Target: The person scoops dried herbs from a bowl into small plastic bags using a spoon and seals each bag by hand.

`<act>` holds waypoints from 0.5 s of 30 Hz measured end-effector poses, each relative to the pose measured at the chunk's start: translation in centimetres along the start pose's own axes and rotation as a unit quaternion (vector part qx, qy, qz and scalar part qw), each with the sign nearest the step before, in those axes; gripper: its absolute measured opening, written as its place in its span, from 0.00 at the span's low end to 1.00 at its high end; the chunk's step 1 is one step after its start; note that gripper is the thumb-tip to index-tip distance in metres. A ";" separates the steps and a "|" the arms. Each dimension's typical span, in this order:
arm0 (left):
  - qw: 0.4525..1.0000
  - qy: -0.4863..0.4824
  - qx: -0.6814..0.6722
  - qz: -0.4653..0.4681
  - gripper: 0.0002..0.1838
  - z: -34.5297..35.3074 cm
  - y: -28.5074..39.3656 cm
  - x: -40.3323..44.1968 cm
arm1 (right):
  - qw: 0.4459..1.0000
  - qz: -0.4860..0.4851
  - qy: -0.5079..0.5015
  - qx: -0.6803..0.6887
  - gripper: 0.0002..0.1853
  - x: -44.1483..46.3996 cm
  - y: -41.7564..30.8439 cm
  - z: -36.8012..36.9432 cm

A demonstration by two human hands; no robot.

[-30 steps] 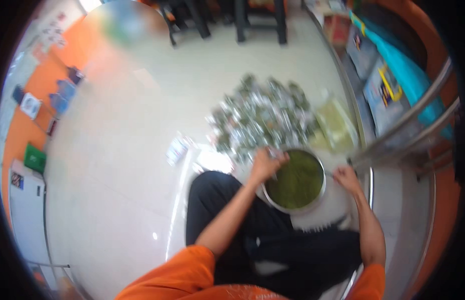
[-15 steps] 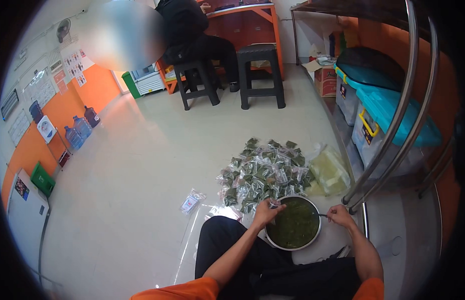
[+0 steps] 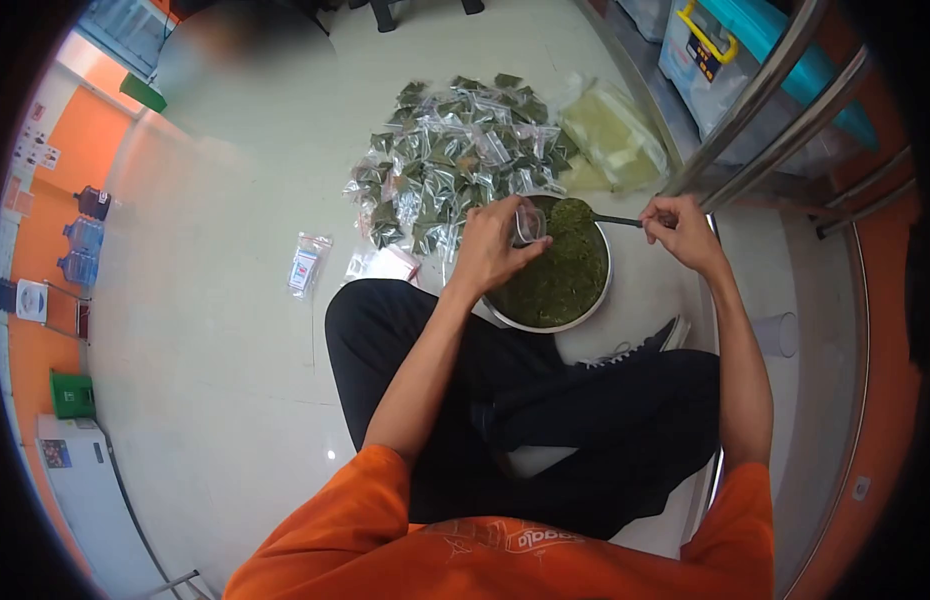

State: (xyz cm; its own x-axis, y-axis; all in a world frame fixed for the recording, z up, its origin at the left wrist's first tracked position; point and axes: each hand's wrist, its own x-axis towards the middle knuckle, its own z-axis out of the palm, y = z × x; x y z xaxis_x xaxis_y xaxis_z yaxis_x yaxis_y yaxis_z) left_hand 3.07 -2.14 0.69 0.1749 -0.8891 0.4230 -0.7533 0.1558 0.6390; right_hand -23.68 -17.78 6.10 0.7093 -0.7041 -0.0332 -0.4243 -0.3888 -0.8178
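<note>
My left hand (image 3: 488,252) is closed on a small clear plastic bag (image 3: 530,222), its mouth spread over the left side of a round metal bowl (image 3: 542,328). Wet, chopped dark-green food (image 3: 560,285) covers the bowl's inside. In my right hand (image 3: 683,232) is the dark handle of a spoon (image 3: 617,220), heaped with the green food and raised beside the bag's mouth. Beyond the bowl lies a big pile of small clear bags with green contents (image 3: 455,155).
A large yellowish plastic bag (image 3: 613,135) lies right of the pile. A packet (image 3: 305,265) is on the floor to the left. Metal rack legs (image 3: 750,120) and a lidded storage box (image 3: 685,75) stand at right. My shoe (image 3: 650,345) is close to the bowl.
My view has tilted down. The spoon has come up from the bowl with a heap of green food, and the small bag's mouth is now turned toward it.
</note>
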 end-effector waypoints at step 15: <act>0.989 -0.082 0.120 0.023 0.31 0.9 0.5 -0.9 | 0.979 -0.060 0.018 -0.194 0.09 -0.5 -4.1 1.9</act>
State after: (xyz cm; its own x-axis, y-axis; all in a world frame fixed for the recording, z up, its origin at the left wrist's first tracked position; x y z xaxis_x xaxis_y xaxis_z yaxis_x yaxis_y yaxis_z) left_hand 1.99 -1.61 0.05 0.0473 -0.9443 0.3256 -0.8904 0.1079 0.4422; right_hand -21.18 -14.73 8.37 0.7497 -0.6573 0.0766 -0.5259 -0.6620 -0.5340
